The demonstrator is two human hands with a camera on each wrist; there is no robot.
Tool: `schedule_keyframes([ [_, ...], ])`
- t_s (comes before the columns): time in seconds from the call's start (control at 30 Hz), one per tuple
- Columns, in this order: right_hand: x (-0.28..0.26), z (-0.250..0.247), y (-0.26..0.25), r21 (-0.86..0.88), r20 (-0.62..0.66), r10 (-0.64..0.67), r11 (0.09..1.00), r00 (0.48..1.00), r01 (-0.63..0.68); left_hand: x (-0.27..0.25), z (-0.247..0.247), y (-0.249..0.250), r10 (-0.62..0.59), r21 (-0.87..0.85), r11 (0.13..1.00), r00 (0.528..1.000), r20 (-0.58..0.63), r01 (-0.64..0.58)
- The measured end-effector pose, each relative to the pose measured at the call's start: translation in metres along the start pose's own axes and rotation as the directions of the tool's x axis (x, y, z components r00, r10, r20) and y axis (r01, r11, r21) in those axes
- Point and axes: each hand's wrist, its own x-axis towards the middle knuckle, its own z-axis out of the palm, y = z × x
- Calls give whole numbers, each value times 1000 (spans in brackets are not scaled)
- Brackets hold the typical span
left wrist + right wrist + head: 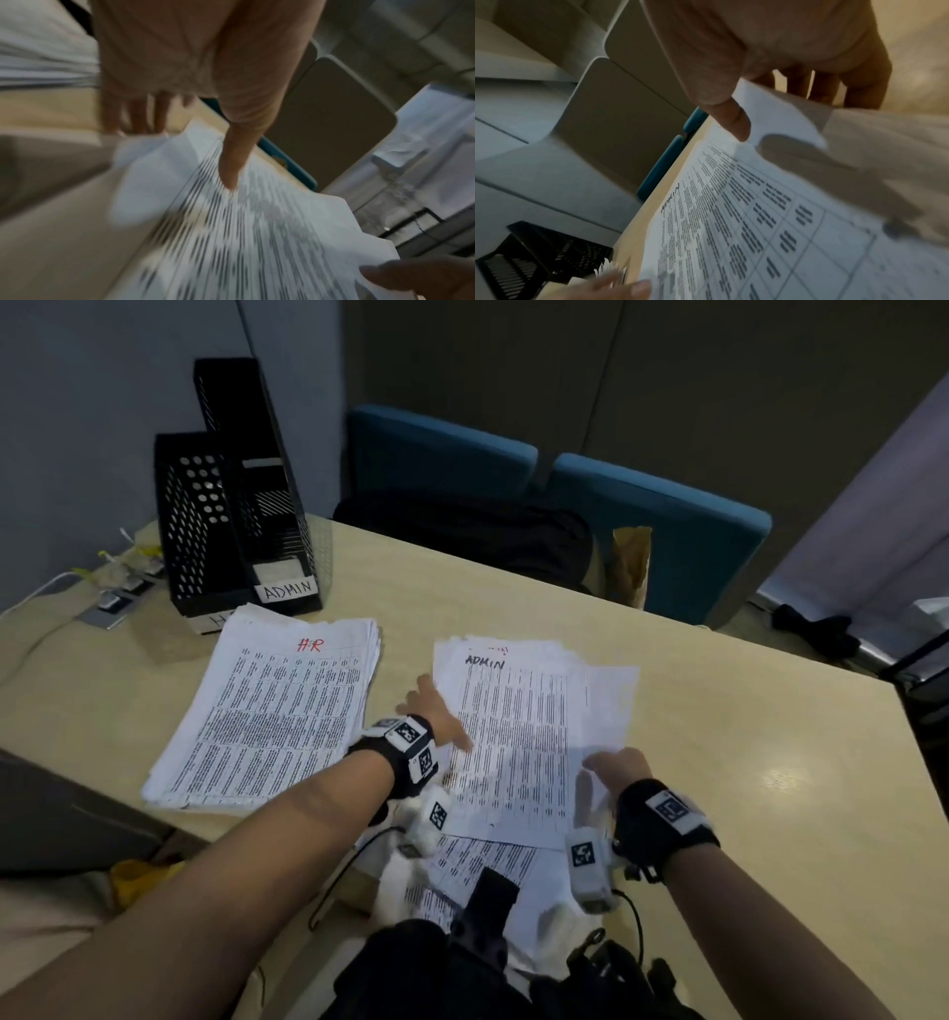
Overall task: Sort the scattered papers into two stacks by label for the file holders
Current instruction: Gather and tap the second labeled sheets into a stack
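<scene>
1. Mostly sorted: HR stack point(267, 711) squared at 10 o'clock on the desk point(719, 711), ADMIN stack point(524, 737) ragged at centre.
2. Still unsorted: loose sheets point(477, 870) at 6 o'clock; file holders point(236, 505) unfilled at 11 o'clock.
3. Left hand point(431, 706) pinching the ADMIN stack's left edge, thumb on top; right hand point(616, 765) pinching its right edge.

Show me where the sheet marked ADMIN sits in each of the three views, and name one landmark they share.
Head: ADMIN sheet lies centre, on top of the right-hand pile, between both hands.
Left wrist: the same sheet fills the lower right, blurred, under the thumb.
Right wrist: it fills the lower right, its label near the left edge.
Shared landmark: blue chairs beyond the table's far edge.
</scene>
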Motion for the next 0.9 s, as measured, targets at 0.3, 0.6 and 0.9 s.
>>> schedule_keyframes([
  [0.3,-13,11,-2,117,162,44,991,986,-63,2,-1,-21,-197,-160,964,974,111,213],
  [0.6,-19,3,-10,290,147,12,955,989,-55,-8,-9,-9,207,-410,898,976,72,-160],
  [0.9,-49,-44,-81,578,-353,-436,594,828,559,-39,-55,51,467,-579,531,784,-409,-618],
])
